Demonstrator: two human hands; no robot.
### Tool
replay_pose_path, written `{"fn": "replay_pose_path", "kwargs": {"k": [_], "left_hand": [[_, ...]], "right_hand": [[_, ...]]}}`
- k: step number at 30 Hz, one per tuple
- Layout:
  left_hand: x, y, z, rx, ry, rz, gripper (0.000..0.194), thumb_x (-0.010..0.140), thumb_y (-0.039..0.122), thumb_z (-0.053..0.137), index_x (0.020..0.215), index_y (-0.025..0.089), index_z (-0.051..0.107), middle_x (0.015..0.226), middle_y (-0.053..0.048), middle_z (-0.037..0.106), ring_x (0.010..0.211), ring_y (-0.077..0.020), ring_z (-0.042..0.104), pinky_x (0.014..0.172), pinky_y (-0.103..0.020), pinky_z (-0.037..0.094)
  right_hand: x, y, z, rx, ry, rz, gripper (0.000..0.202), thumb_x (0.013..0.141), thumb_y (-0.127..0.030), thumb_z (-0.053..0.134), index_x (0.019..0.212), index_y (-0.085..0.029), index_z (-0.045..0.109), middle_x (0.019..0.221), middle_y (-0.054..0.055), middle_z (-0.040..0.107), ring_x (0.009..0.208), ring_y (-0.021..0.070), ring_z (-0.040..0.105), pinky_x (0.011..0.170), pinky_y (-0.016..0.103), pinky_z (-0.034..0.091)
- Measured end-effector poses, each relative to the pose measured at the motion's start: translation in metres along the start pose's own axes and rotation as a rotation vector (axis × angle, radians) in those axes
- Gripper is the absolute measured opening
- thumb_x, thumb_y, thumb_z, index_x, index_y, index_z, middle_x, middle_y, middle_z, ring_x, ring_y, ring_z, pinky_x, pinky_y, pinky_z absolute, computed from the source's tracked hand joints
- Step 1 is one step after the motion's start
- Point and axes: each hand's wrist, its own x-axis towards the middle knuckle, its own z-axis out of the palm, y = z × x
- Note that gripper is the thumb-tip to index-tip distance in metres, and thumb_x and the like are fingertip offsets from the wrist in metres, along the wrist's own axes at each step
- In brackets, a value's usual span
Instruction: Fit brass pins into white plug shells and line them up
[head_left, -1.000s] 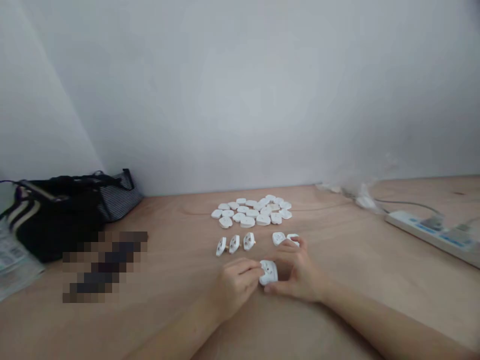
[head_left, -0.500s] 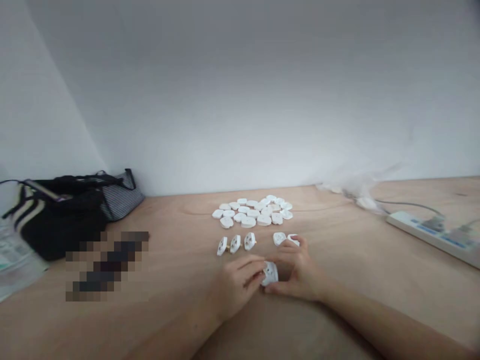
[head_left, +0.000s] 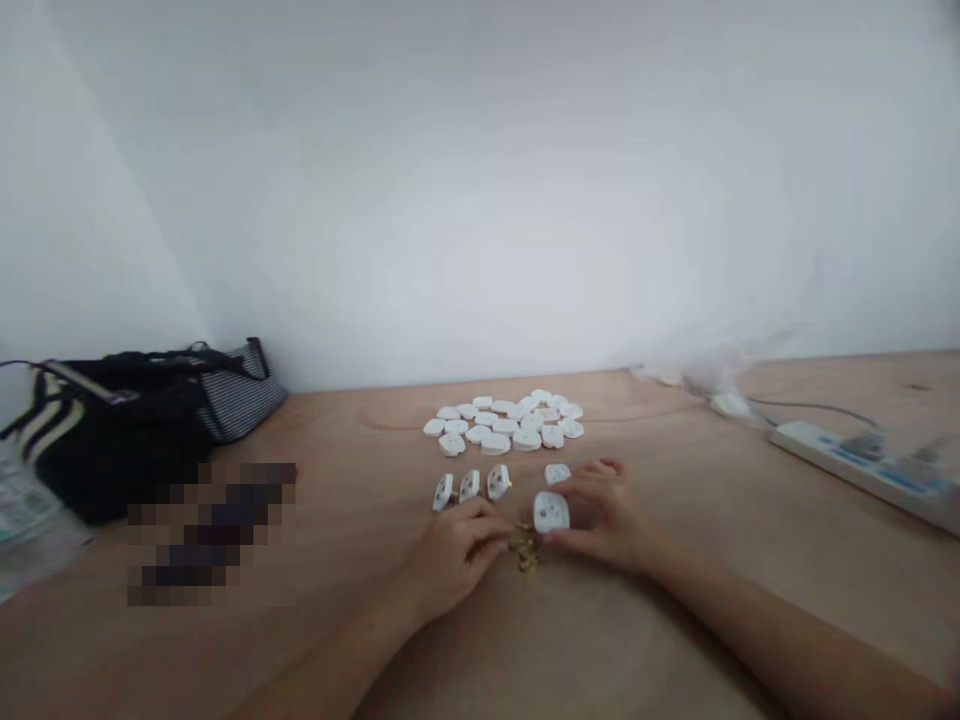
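Observation:
Between the thumb and fingers of my right hand [head_left: 611, 515] is a white plug base [head_left: 551, 511], its holed face towards me. Just left of it, a small heap of brass pins [head_left: 526, 553] lies on the table. My left hand [head_left: 459, 548] is closed, its fingertips at the heap's upper left edge; what they pinch is too small to make out. Beyond my left hand stand three tilted white plug bases [head_left: 470, 486] with brass pins showing at the back. Another white plug piece [head_left: 557, 473] lies flat behind the held one.
Several white plug pieces [head_left: 496, 443] lie grouped farther back on the wooden table [head_left: 337, 560]. A black bag [head_left: 127, 430] and a blurred-out dark item [head_left: 214, 535] are at left. On the right are a power strip [head_left: 825, 455] and a clear plastic bag [head_left: 720, 385].
My right hand has moved the plug base up and slightly right, away from my left fingers. The brass pins now show, and my left hand has drawn a little left.

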Motion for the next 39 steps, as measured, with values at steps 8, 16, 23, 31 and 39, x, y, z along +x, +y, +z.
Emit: {"fn": "replay_pose_path", "kwargs": {"k": [8, 16, 23, 31, 39], "left_hand": [[0.003, -0.011, 0.014, 0.001, -0.073, 0.091, 0.021, 0.087, 0.015, 0.048, 0.089, 0.018, 0.069, 0.086, -0.005, 0.061, 0.081, -0.0157, 0.058, 0.074, -0.025, 0.046], [0.009, -0.003, 0.013, -0.009, 0.102, 0.133, 0.017, 0.089, 0.018, 0.044, 0.080, 0.016, 0.058, 0.079, -0.005, 0.061, 0.079, -0.0170, 0.056, 0.074, -0.028, 0.045], [0.006, 0.004, 0.007, -0.077, 0.285, 0.068, 0.018, 0.089, 0.014, 0.044, 0.096, 0.018, 0.059, 0.087, -0.005, 0.065, 0.081, -0.0155, 0.061, 0.073, -0.025, 0.048], [0.006, 0.007, 0.008, -0.209, 0.325, 0.021, 0.011, 0.084, 0.022, 0.057, 0.085, 0.016, 0.067, 0.076, -0.004, 0.068, 0.069, -0.0141, 0.063, 0.064, -0.022, 0.050], [0.008, 0.013, 0.010, -0.258, 0.332, 0.002, 0.010, 0.080, 0.024, 0.064, 0.078, 0.017, 0.070, 0.070, -0.004, 0.067, 0.064, -0.0144, 0.062, 0.059, -0.022, 0.049]], "right_hand": [[0.001, -0.006, -0.001, 0.000, -0.049, -0.001, 0.037, 0.064, -0.051, 0.070, 0.093, -0.027, 0.065, 0.081, 0.002, 0.068, 0.084, 0.0226, 0.057, 0.088, 0.043, 0.026], [0.000, -0.006, -0.002, 0.029, -0.070, -0.011, 0.040, 0.063, -0.052, 0.071, 0.092, -0.026, 0.065, 0.080, 0.001, 0.067, 0.085, 0.0228, 0.057, 0.087, 0.043, 0.026], [0.000, -0.015, -0.005, 0.072, -0.130, -0.041, 0.040, 0.064, -0.052, 0.069, 0.095, -0.027, 0.064, 0.080, 0.002, 0.066, 0.084, 0.0224, 0.056, 0.087, 0.042, 0.026], [0.000, -0.025, -0.004, 0.125, -0.131, -0.066, 0.042, 0.063, -0.050, 0.071, 0.099, -0.029, 0.064, 0.080, 0.001, 0.066, 0.084, 0.0219, 0.055, 0.088, 0.042, 0.024], [0.000, -0.033, -0.002, 0.148, -0.119, -0.108, 0.044, 0.063, -0.052, 0.070, 0.099, -0.027, 0.064, 0.083, 0.002, 0.068, 0.085, 0.0223, 0.057, 0.090, 0.042, 0.025]]}}
